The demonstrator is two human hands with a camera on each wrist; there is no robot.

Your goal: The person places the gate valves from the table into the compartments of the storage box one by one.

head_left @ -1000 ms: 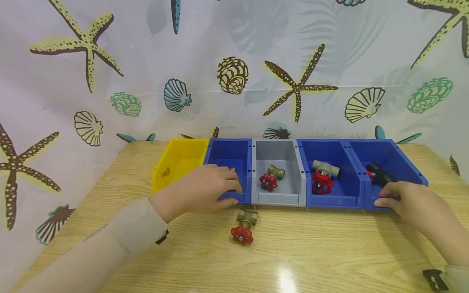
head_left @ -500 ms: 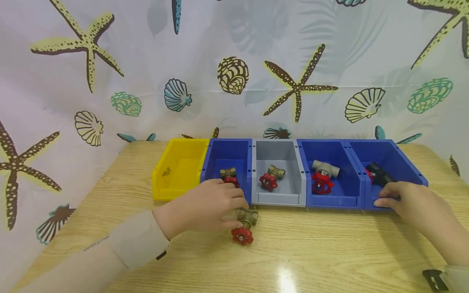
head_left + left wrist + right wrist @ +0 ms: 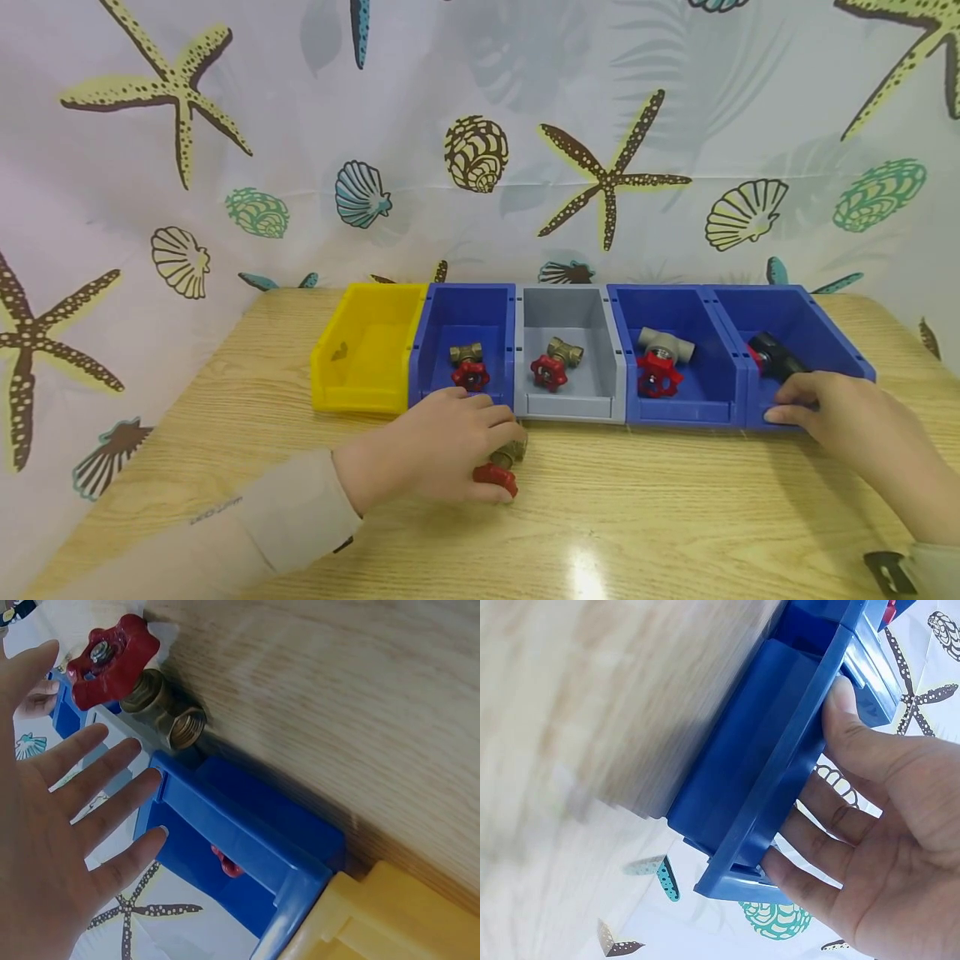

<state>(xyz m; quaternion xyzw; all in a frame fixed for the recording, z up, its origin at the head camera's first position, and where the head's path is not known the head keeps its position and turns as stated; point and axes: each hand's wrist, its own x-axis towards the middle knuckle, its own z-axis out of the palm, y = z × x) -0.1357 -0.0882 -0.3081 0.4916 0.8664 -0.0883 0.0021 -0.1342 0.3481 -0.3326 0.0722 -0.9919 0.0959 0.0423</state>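
Observation:
A brass valve (image 3: pixel 509 452) with a red handwheel lies on the wooden table before the bins. My left hand (image 3: pixel 442 450) is over it and partly hides it in the head view. In the left wrist view the fingers are spread and nearly straight, beside the red handwheel (image 3: pixel 112 664), not wrapped round it. My right hand (image 3: pixel 847 417) rests at the front of the rightmost blue bin (image 3: pixel 840 342). Its thumb lies near the front lip (image 3: pixel 780 772), and the other fingers reach in, gently bent. A black valve (image 3: pixel 776 358) sits in that bin near the fingertips; contact is unclear.
A yellow bin (image 3: pixel 367 346) stands at the row's left end. Beside it, a blue bin (image 3: pixel 468 308) holds a brass valve (image 3: pixel 468 367), and a grey bin (image 3: pixel 570 308) holds another. A further blue bin (image 3: pixel 667 308) contains a grey valve (image 3: pixel 666 346). Patterned cloth (image 3: pixel 420 225) hangs behind.
My left hand has left the second bin and come forward to the valve on the table. The brass valve in that bin is now uncovered. My right hand has stayed put.

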